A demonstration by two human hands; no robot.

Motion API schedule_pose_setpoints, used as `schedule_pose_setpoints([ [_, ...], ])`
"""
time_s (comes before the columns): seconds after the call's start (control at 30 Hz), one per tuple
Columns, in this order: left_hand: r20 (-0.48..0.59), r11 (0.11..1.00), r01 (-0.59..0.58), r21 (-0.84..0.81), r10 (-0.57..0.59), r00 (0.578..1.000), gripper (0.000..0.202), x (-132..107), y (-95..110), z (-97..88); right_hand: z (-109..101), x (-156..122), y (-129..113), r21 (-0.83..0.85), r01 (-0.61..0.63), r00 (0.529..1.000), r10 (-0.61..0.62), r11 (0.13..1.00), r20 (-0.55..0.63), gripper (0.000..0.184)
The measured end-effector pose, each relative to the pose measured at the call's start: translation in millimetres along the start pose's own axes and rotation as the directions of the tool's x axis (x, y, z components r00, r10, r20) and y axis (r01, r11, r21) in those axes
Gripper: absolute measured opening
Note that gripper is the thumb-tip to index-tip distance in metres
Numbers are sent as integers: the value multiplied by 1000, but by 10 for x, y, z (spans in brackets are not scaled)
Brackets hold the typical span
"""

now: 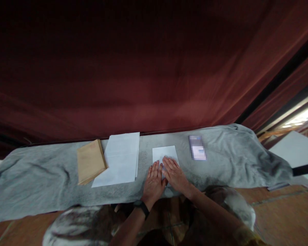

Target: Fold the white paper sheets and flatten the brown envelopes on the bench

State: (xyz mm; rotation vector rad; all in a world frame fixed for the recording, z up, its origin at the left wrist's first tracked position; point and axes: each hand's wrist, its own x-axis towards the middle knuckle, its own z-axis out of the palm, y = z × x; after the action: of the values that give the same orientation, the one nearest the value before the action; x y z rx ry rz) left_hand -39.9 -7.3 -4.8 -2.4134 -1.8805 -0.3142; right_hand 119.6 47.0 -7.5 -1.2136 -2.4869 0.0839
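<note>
A small white piece of paper [164, 150], perhaps folded, lies on the grey cloth in front of me. Flat on its lower left part rests my left hand [154, 181], fingers stretched out and a dark band on the wrist. My right hand [175, 174] presses beside it, also flat, with its fingers over the paper's middle and right side. The thumbs come close together, and the two hands hide the paper's near part. To the left lie larger white sheets [122, 157], and a stack of brown envelopes [90, 160] overlaps their left edge.
A grey cloth [226, 157] with wrinkles covers the long, narrow surface. Right of the paper lies a pixelated, phone-like object [197, 147]. A dark red fabric [154, 85] rises behind the far edge. Below are my knees and a tiled floor [279, 212]; a white panel [295, 150] stands far right.
</note>
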Motion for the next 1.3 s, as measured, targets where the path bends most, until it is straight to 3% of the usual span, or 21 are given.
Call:
schedule_pose_setpoints([
  [0.1, -6, 1000, 1, -9, -1, 1000, 60, 4, 5, -23, 6, -139, -64, -6, 34, 999, -34, 999, 30, 52],
  [0.4, -58, 998, 62, -32, -64, 996, 64, -47, 3, -16, -124, -407, 209, -135, -109, 994, 109, 985, -7, 54],
  [0.8, -50, 985, 172, -31, -174, 984, 66, -67, 78, -37, -86, -461, 217, -163, -124, 992, 122, 979, -18, 56],
  [1.0, 20, 992, 96, -85, -94, 995, 57, -30, 256, -52, -85, -469, 208, -143, -137, 990, 139, 980, 3, 56],
  [1.3, 84, 992, 47, -117, -37, 996, 74, -4, 198, -149, -141, -375, 151, -84, -112, 992, 116, 990, 51, 52],
])
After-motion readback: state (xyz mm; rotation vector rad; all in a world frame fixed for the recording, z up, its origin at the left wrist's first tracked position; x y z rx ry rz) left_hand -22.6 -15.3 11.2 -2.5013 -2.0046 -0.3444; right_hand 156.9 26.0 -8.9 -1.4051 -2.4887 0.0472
